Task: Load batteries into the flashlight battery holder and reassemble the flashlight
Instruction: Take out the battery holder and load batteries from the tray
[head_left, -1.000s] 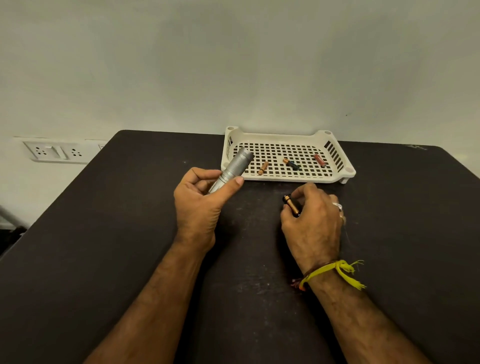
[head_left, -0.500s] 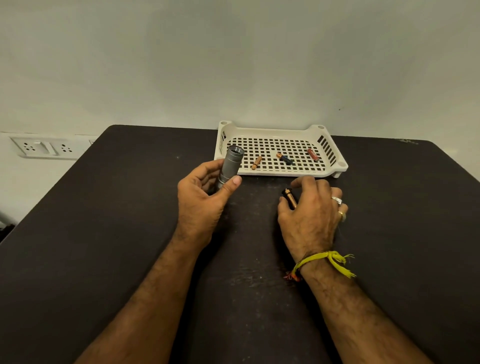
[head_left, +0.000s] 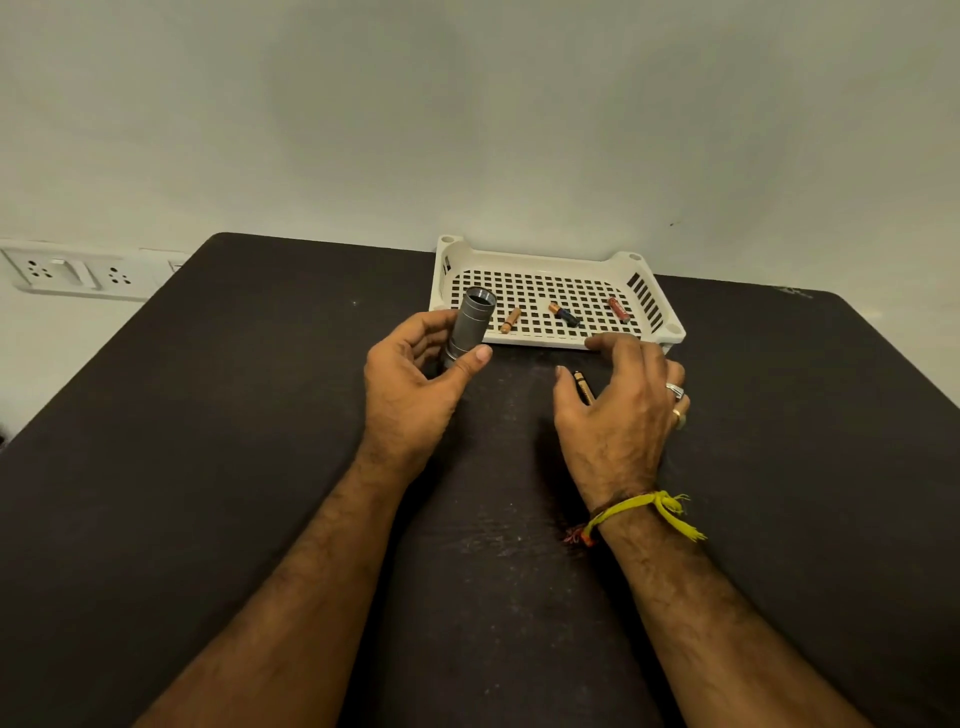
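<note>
My left hand (head_left: 415, 384) grips the silver flashlight body (head_left: 470, 327), tilted upright with its open threaded end facing up and away. My right hand (head_left: 621, 410) hovers low over the black table with its fingers spread. Under its palm lies a black-and-gold cylinder (head_left: 583, 387), the battery holder or a battery; only its tip shows between thumb and fingers. A white perforated tray (head_left: 545, 340) just beyond both hands holds three loose batteries: an orange one (head_left: 510, 320), a black-and-copper one (head_left: 564, 314) and a red one (head_left: 619, 309).
The black table (head_left: 260, 467) runs to a pale wall behind the tray. A wall socket plate (head_left: 72, 270) sits to the far left, off the table. My right wrist wears a yellow thread band (head_left: 644, 506).
My left hand has tipped the flashlight body more upright. My right hand has spread its fingers and loosened off the black-and-gold cylinder it was pinching.
</note>
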